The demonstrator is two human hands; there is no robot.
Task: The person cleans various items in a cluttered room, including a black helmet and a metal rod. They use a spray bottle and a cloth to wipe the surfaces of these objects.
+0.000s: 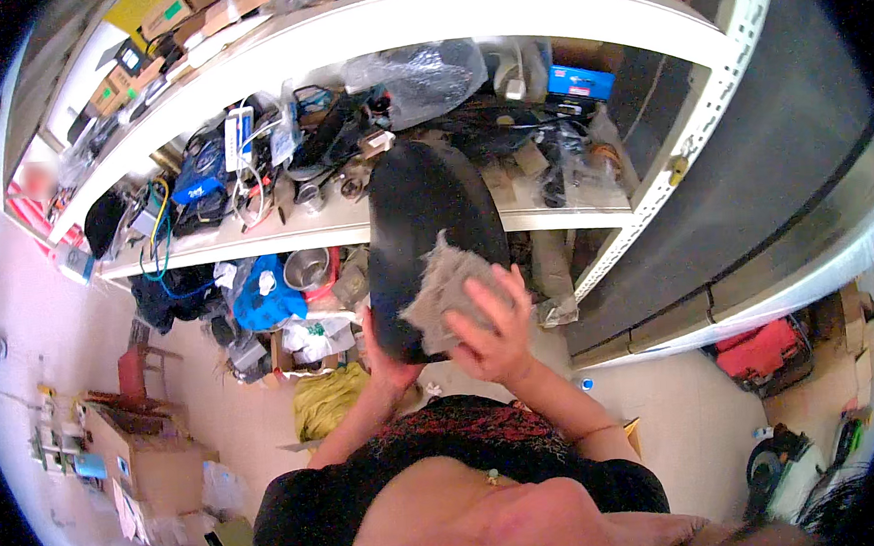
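Observation:
A large black, smooth, rounded object [433,206], its exact kind not clear, is held up in front of the shelf. My left hand [388,355] grips its lower left edge, with part of the fingers hidden behind it. A grey-brown, frayed cloth [449,295] lies against the lower part of the black surface. My right hand [493,326] presses the cloth there with its fingers spread over it.
A white metal shelf [255,244] stands close ahead, its boards loaded with cables, plastic bags and a blue box [581,82]. Below are a steel pot [307,269] and yellow cloth [328,400]. Cardboard boxes [156,470] stand at left, a red bag [761,351] at right.

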